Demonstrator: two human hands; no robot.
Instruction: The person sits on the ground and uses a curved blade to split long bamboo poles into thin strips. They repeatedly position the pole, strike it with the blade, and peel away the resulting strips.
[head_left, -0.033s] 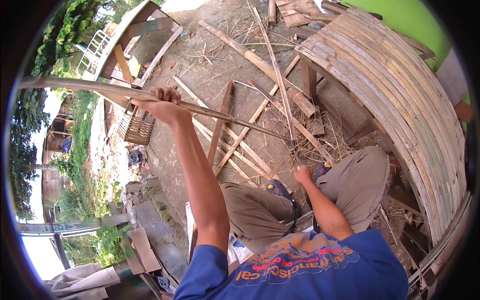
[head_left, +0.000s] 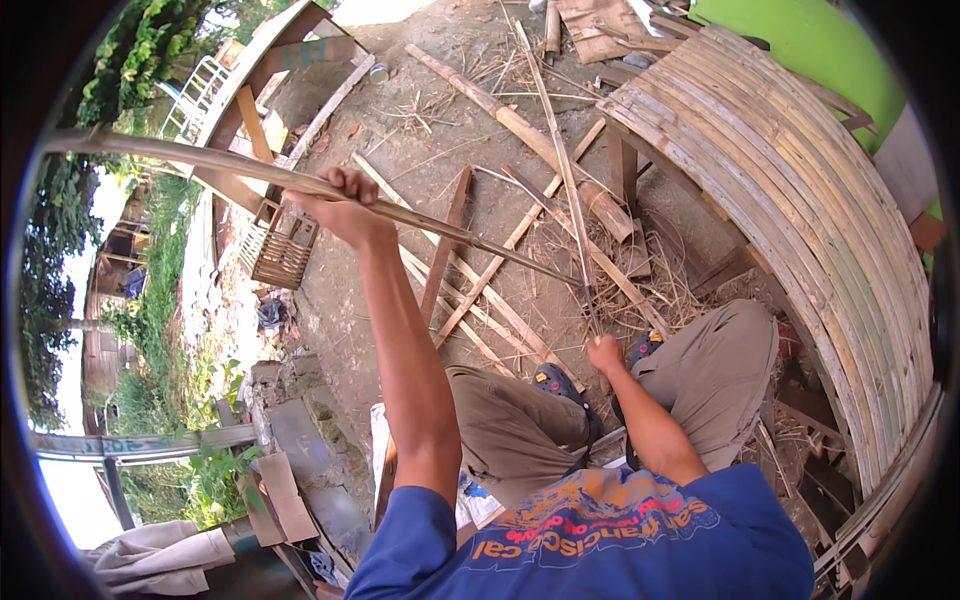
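Note:
My left hand (head_left: 350, 208), arm stretched forward, is closed around a long thin bamboo pole (head_left: 200, 157). The pole slants from the far left down toward the ground in front of my feet, its thin end near the tip of a dark narrow knife-like tool (head_left: 591, 306). Low between my knees, my right hand (head_left: 604, 354) is a closed fist around the lower end of that tool; its handle is hidden in the fingers. A long split bamboo strip (head_left: 549, 120) lies just beyond, running up to the same spot.
To the right stands a bamboo-slat bench (head_left: 770, 170). Several wooden strips (head_left: 490, 270) and a thicker bamboo pole (head_left: 500, 115) lie crossed on the dirt, among shavings (head_left: 670, 275). A slatted crate (head_left: 280, 250) and a broken concrete block (head_left: 300, 430) are at left.
The left end of the bamboo pole has swung slightly farther away, and my left hand has shifted a little to the right with it. My right hand stays nearly in place.

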